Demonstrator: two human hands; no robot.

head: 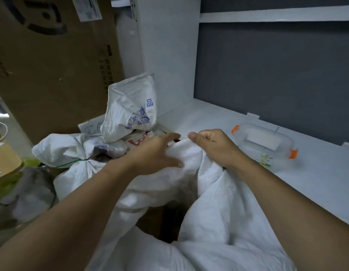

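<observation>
A large white cloth hangs bunched in front of me, draped from the desk edge down to the bottom of the view. My right hand grips its top edge in a fist, thumb on top. Just left of it, my left hand lies on the cloth's upper fold. Its fingers are stretched out and its thumb is spread.
A white desk runs along the right under a grey wall panel, with a clear plastic box with orange clips on it. White woven sacks tied with string pile up at the left, beside a big cardboard box.
</observation>
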